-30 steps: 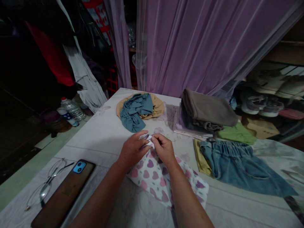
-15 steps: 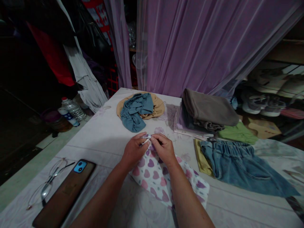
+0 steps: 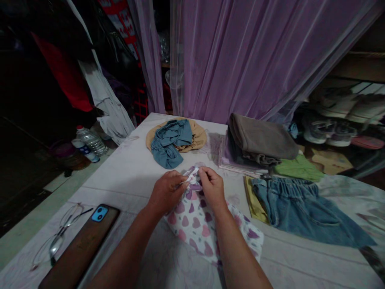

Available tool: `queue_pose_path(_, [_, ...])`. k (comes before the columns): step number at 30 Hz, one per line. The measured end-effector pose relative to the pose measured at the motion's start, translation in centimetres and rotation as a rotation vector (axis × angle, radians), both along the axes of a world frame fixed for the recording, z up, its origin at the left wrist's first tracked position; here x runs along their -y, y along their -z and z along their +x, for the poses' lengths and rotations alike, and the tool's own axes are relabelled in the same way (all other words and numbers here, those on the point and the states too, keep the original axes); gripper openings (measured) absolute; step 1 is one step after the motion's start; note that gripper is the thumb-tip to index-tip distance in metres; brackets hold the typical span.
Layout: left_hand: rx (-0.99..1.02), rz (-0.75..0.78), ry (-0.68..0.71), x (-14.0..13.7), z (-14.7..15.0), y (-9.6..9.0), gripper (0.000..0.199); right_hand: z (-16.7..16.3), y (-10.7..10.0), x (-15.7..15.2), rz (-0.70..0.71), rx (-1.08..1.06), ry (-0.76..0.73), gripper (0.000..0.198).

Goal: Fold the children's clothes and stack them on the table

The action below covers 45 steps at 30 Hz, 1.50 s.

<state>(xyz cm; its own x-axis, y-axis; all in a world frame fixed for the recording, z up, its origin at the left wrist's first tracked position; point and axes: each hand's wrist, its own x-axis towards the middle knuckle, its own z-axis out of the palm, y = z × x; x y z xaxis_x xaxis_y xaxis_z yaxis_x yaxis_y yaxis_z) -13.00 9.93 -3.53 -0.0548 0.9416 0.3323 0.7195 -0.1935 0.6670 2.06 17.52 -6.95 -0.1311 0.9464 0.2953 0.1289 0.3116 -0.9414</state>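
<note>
White pants [image 3: 195, 224] with a pink and purple heart print lie on the table in front of me, their two legs spreading toward me under my forearms. The waist end is raised and bunched. My left hand [image 3: 167, 192] pinches its left side between thumb and fingers. On the other side, my right hand [image 3: 213, 188] grips the edge of the same waistband. A narrow white strip or cord shows between the two hands, too small to make out clearly. Part of the cloth is hidden by my right forearm.
Beyond my hands lies a teal garment [image 3: 171, 140] on a tan one [image 3: 198, 136]. A folded stack topped by a brown cloth [image 3: 264, 136] stands back right, with denim pants [image 3: 297, 208] nearer. A phone [image 3: 81, 245] and glasses [image 3: 60, 233] lie at left.
My hands have drawn slightly apart, the right one moving a little to the right. More of the waistband now shows between them. The view has shifted slightly.
</note>
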Motion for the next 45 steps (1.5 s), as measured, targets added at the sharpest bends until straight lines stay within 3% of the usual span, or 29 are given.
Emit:
queue_pose_path(4, [0.087, -0.146, -0.014, 0.2, 0.5, -0.6, 0.023, 0.1, 0.0, -0.1, -0.016, -0.014, -0.022, 0.025])
queue_pose_path(9, [0.241, -0.226, -0.066, 0.1, 0.7, -0.5, 0.028, -0.2, -0.4, 0.2, 0.097, 0.03, -0.088, 0.019])
queue_pose_path(14, [0.204, -0.324, -0.169, 0.3, 0.6, -1.1, 0.038, -0.5, -0.3, 0.4, 0.147, 0.082, -0.029, 0.018])
queue_pose_path(18, [0.14, -0.206, -0.161, 0.2, 0.5, -1.3, 0.031, -0.7, -0.4, 0.7, 0.163, 0.131, -0.003, 0.017])
queue_pose_path(26, [0.146, -0.111, -0.114, -0.1, 0.2, -0.4, 0.025, -0.9, -1.0, 1.1, 0.215, 0.086, -0.171, 0.016])
queue_pose_path(38, [0.21, 0.003, -0.046, -0.4, 0.1, 0.8, 0.024, -0.4, -1.0, 1.0, 0.003, 0.035, -0.268, 0.024])
queue_pose_path(41, [0.244, -0.018, -0.05, -0.5, -0.1, 0.8, 0.023, -0.5, -0.9, 1.0, -0.073, 0.036, -0.317, 0.023])
queue_pose_path(45, [0.311, -0.107, -0.023, -0.5, -0.6, 0.6, 0.025, -0.5, -0.7, 0.9, -0.122, -0.002, -0.271, 0.025])
